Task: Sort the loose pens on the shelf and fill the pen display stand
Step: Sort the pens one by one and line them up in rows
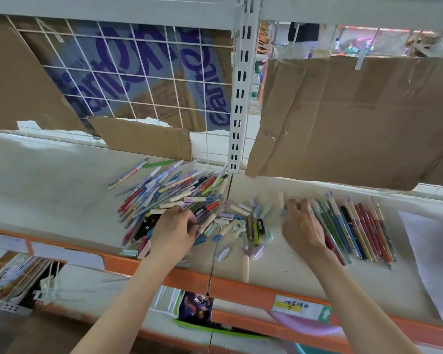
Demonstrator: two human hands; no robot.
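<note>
Both your forearms reached up over the orange shelf edge (241,284), palms down. Your left hand (173,232) lay on the near side of the heap of loose pens (172,192), fingers curled, grip pinching a dark pen (201,212). Your right hand (302,226) rested at the left edge of the sorted row of pens (356,228); whether its grip held anything, I cannot tell.
</note>
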